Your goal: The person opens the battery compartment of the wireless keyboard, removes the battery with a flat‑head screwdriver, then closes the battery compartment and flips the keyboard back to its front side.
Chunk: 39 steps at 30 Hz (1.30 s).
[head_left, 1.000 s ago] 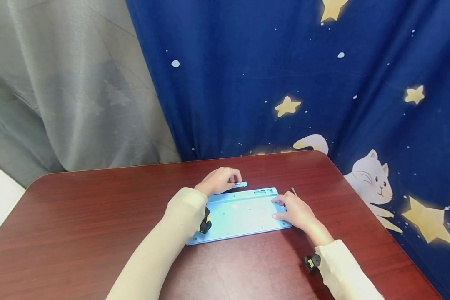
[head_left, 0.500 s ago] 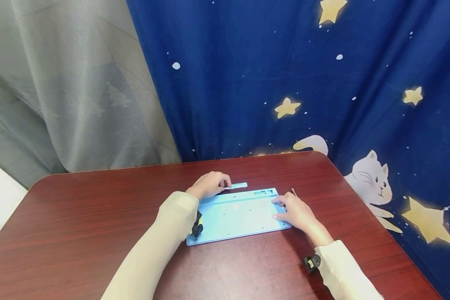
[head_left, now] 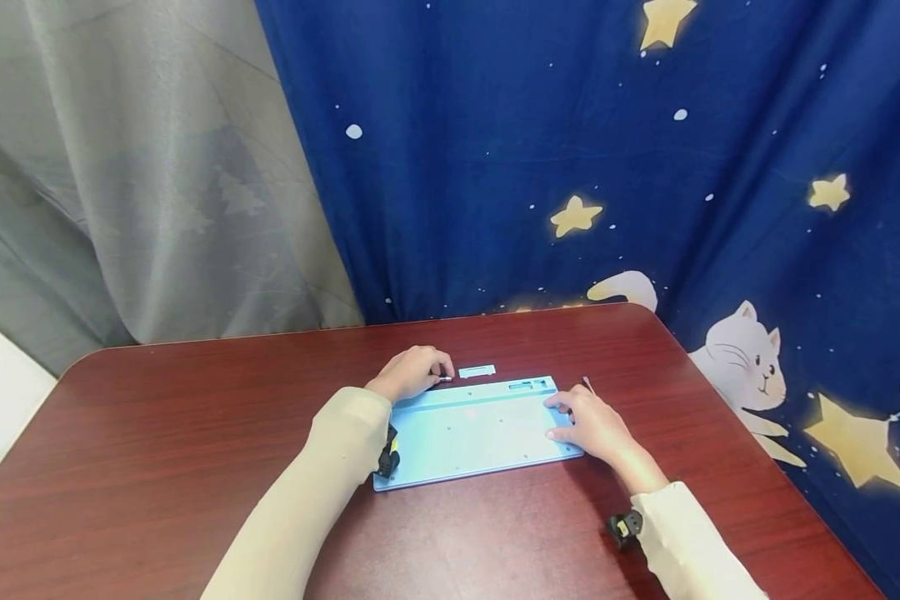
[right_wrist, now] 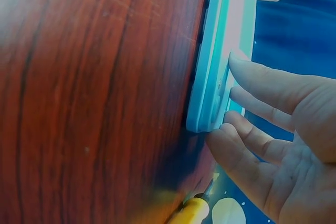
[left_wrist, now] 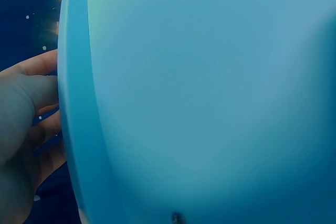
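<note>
A light blue keyboard [head_left: 487,425] lies underside up on the table, with an open slot [head_left: 527,384] near its far right corner. Behind it lies a small pale blue cover [head_left: 477,371]. My left hand [head_left: 411,372] is at the keyboard's far left edge and pinches a small pale cylinder [head_left: 445,379], which looks like a battery. In the left wrist view the keyboard hides those fingertips. My right hand [head_left: 592,423] rests with relaxed fingers on the keyboard's right end, its thumb [right_wrist: 257,74] on the underside surface.
A screwdriver with a yellow handle [right_wrist: 190,212] lies beyond my right hand; its thin shaft [head_left: 587,383] shows in the head view. The dark red wooden table [head_left: 195,467] ends at a blue star-print curtain [head_left: 457,167] and a grey curtain [head_left: 157,183].
My left hand has moved left, away from the small cover, which now shows fully on the table. The small pale cylinder moved with its fingers. My right hand and the keyboard have stayed put.
</note>
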### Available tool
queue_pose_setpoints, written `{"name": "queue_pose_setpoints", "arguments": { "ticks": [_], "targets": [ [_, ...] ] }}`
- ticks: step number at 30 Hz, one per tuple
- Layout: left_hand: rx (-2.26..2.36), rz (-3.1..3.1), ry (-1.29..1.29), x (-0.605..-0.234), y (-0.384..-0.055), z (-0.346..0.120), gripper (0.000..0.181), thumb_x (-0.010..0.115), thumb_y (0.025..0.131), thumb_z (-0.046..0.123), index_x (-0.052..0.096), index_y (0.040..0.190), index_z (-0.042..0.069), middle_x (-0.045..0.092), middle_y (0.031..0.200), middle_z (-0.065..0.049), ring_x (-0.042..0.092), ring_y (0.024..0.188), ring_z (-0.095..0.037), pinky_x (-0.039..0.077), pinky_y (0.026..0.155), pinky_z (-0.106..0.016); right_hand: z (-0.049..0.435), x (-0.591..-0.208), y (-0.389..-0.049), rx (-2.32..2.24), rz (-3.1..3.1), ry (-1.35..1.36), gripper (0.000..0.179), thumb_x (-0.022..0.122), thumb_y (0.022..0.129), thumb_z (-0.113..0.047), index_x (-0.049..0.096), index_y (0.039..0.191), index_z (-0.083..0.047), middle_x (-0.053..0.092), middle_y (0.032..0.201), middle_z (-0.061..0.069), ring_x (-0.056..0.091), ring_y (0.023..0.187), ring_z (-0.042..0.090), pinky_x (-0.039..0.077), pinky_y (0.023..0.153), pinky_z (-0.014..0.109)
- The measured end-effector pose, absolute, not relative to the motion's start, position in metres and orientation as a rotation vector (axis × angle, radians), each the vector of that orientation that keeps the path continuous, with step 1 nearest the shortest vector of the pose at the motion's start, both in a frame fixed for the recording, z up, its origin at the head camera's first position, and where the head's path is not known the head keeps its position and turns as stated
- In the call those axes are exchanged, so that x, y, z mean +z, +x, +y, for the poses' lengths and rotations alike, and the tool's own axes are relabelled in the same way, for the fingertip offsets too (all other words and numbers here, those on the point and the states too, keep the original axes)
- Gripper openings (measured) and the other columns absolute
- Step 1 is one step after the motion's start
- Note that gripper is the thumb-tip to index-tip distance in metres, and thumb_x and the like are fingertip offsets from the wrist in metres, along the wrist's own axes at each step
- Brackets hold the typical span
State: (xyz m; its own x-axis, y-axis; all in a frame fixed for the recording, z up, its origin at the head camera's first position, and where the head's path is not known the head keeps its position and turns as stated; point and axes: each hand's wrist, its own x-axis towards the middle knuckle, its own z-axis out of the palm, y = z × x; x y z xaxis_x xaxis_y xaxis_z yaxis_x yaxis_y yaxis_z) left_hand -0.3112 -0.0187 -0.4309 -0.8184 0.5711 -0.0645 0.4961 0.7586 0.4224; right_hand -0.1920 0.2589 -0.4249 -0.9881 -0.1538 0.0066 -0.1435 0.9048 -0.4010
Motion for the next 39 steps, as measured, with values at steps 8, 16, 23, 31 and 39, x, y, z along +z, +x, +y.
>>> {"name": "queue_pose_setpoints", "arguments": {
  "ticks": [8,16,23,31,39],
  "targets": [
    [0.632,2.761,0.825,-0.432,-0.31,-0.02,0.024,0.06,0.087,0.004,0.068,0.097,0.025,0.06,0.094,0.004,0.053,0.086,-0.013,0.046,0.079,-0.033,0.26,-0.424,-0.192,-0.663,3.025,-0.221,0.041,0.078,0.072,-0.018,0.065,0.109,-0.008,0.054,0.092,0.006,0.054,0.084,0.021,0.044,0.069,0.041],
    [0.698,2.733,0.795,-0.432,-0.31,-0.021,0.027,0.06,0.086,0.001,0.069,0.096,0.025,0.061,0.093,0.004,0.055,0.088,-0.013,0.046,0.079,-0.034,0.26,-0.423,-0.191,-0.667,3.013,-0.191,0.043,0.078,0.072,-0.02,0.064,0.112,-0.009,0.055,0.092,0.006,0.055,0.082,0.02,0.044,0.066,0.038],
    [0.742,2.716,0.815,-0.43,-0.309,-0.022,0.026,0.061,0.086,0.002,0.069,0.1,0.022,0.06,0.096,0.003,0.054,0.09,-0.014,0.046,0.08,-0.034,0.259,-0.422,-0.192,-0.663,3.012,-0.188,0.043,0.078,0.073,-0.019,0.064,0.112,-0.009,0.055,0.093,0.007,0.054,0.081,0.02,0.044,0.065,0.038],
    [0.75,2.727,0.807,-0.426,-0.309,-0.027,0.022,0.063,0.086,0.005,0.067,0.1,0.021,0.061,0.093,0.003,0.055,0.087,-0.013,0.046,0.08,-0.032,0.257,-0.421,-0.193,-0.649,3.01,-0.205,0.043,0.078,0.072,-0.018,0.064,0.112,-0.009,0.057,0.093,0.008,0.054,0.08,0.02,0.044,0.065,0.039],
    [0.811,2.716,0.862,-0.419,-0.299,-0.03,0.014,0.066,0.085,0.013,0.067,0.098,0.017,0.06,0.087,0.003,0.055,0.082,-0.013,0.047,0.077,-0.028,0.257,-0.421,-0.191,-0.65,2.996,-0.179,0.044,0.078,0.072,-0.018,0.064,0.113,-0.009,0.057,0.095,0.009,0.054,0.081,0.021,0.045,0.066,0.039]
  ]
}}
